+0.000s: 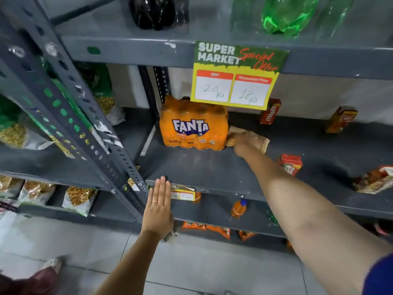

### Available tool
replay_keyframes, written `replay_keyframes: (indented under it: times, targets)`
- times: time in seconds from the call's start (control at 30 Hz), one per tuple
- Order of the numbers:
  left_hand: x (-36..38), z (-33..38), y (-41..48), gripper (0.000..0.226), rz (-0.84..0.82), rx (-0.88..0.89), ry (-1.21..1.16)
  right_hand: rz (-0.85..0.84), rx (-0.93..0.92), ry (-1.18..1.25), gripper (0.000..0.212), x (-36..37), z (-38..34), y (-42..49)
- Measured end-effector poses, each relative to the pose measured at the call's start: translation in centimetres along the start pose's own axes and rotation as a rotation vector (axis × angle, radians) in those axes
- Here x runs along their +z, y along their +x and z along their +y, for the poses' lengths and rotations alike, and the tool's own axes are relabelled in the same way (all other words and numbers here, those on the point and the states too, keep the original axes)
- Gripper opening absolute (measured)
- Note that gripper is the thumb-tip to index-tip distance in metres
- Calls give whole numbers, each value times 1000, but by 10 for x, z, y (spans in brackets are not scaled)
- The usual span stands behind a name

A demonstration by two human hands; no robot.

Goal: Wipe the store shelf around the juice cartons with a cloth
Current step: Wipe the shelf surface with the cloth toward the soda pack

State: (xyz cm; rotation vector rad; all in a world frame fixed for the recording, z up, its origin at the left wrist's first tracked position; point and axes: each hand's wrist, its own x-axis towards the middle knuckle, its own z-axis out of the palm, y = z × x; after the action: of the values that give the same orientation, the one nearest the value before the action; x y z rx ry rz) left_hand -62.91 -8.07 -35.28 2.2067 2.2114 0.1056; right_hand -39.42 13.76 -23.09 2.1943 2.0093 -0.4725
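Fingers of my left hand point(158, 206) lie flat and together, empty, resting against the front lip of the dark grey metal shelf point(191, 169) to steady me. Farther in, my right hand point(241, 143) presses down on the crumpled beige cloth point(253, 138), fingers closed over its near part, right beside the orange shrink-wrapped pack of Fanta bottles point(193, 124); the cloth seems to touch the pack's right side. I judge I am mid-wipe, working the deep part of the board. Juice cartons stand scattered to my right: a small red carton point(290, 163) near my forearm, a carton lying on its side point(374, 179) near the front edge, and two upright red-brown cartons point(270, 111) point(341, 122) by the back wall. Bare shelf lies open between them, so the next stroke calls for a sweep rightward, curving around each carton without tipping it. Overhead, the yellow and green price card point(236, 75) hangs from the upper shelf edge, so I should keep my arm low.
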Motion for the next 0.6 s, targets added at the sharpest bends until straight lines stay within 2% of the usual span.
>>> replay_keyframes:
  times: [0.13,0.23,0.3,0.37,0.47,0.5,0.53,0.6]
  targets:
    - [0,3,0,102,-40,-17,-22,-26,-88,-257,50,20,7,-41]
    - [3,5,1,105,-23,-7,-53,45,-158,-273,44,42,15,-89]
    - [2,6,0,101,17,23,-98,41,-209,-247,46,52,22,-123]
    - [-2,13,2,93,70,70,-122,-38,-223,-163,46,47,31,-150]
    - [-14,43,19,79,114,274,-88,-213,-195,84,21,4,43,-149]
    - [-19,56,29,73,112,344,-83,-201,-175,174,23,-17,44,-138]
    - [-25,69,42,68,101,386,-87,-128,-153,243,33,-36,44,-125]
    - [-35,91,67,66,61,380,-106,98,-92,340,41,-64,38,-79]
